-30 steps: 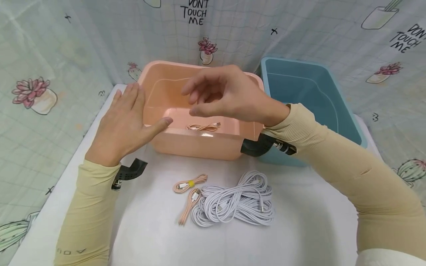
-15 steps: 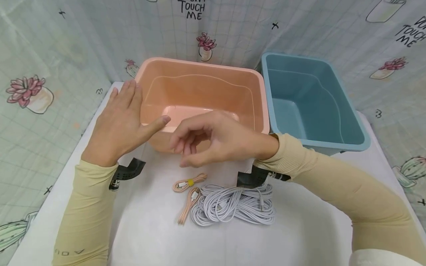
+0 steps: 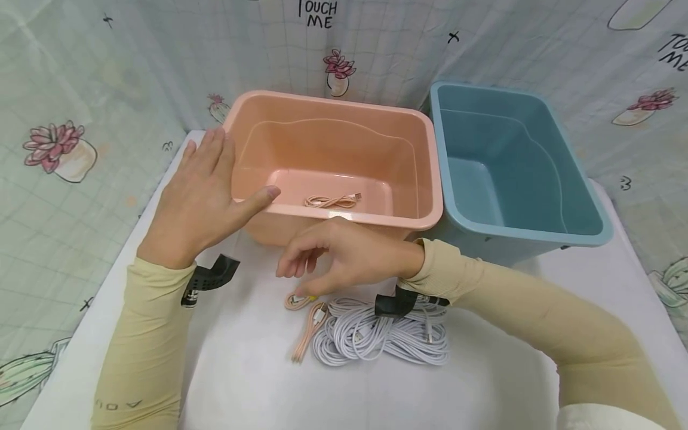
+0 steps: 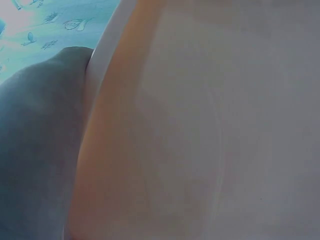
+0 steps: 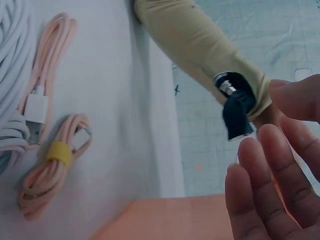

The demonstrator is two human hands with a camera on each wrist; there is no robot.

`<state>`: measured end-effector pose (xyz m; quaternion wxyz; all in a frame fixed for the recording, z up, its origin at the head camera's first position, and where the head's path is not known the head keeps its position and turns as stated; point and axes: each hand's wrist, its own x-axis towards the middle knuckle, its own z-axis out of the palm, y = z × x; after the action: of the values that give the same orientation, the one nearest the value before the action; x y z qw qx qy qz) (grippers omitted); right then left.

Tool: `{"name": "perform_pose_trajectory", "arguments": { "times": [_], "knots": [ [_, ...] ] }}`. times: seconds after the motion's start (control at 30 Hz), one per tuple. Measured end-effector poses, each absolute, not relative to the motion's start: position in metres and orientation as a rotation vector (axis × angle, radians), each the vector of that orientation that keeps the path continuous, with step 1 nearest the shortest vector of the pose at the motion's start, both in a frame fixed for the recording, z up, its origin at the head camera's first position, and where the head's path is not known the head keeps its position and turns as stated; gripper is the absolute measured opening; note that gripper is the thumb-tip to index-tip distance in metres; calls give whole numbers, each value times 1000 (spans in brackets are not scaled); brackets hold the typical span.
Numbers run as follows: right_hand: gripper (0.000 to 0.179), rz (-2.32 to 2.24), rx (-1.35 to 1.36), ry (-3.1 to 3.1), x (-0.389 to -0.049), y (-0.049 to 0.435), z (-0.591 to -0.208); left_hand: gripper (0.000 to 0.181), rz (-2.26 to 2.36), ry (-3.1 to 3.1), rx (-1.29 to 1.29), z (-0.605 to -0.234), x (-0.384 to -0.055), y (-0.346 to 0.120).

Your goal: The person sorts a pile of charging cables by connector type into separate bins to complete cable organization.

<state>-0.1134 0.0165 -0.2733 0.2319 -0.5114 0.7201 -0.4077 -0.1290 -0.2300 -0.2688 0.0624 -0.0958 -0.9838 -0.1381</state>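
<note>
My left hand (image 3: pixel 196 200), fingers straight, rests on the left rim of the peach plastic bin (image 3: pixel 328 146). In the left wrist view it shows as a dark shape beside the bin wall. A bundled peach charging cable (image 3: pixel 333 201) lies on that bin's floor. Over the table, in front of the bin, hovers my right hand (image 3: pixel 349 254), its fingers loosely bent around nothing. Just below it is a peach USB cable with a yellow tie (image 5: pixel 59 155), partly covered by the thumb in the head view. Another peach cable (image 3: pixel 308 335) lies beside it, touching a heap of coiled white cables (image 3: pixel 344 346).
A blue bin (image 3: pixel 481 146) stands right of the peach one, their rims close together. Both are on a white-covered table (image 3: pixel 258 382). A patterned curtain (image 3: pixel 387 54) hangs behind and at both sides.
My right hand has come down and toward me from over the peach bin to above the peach cables, uncovering the cable inside the bin. My left hand has stayed on the rim.
</note>
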Motion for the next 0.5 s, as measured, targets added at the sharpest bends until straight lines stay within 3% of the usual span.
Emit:
{"name": "perform_pose_trajectory", "arguments": {
  "times": [0.5],
  "knots": [
    [29,-953,-1409,2078,-120,4,-310,106,-403,-2980,-288,-268,-129,-231]
  ]
}}
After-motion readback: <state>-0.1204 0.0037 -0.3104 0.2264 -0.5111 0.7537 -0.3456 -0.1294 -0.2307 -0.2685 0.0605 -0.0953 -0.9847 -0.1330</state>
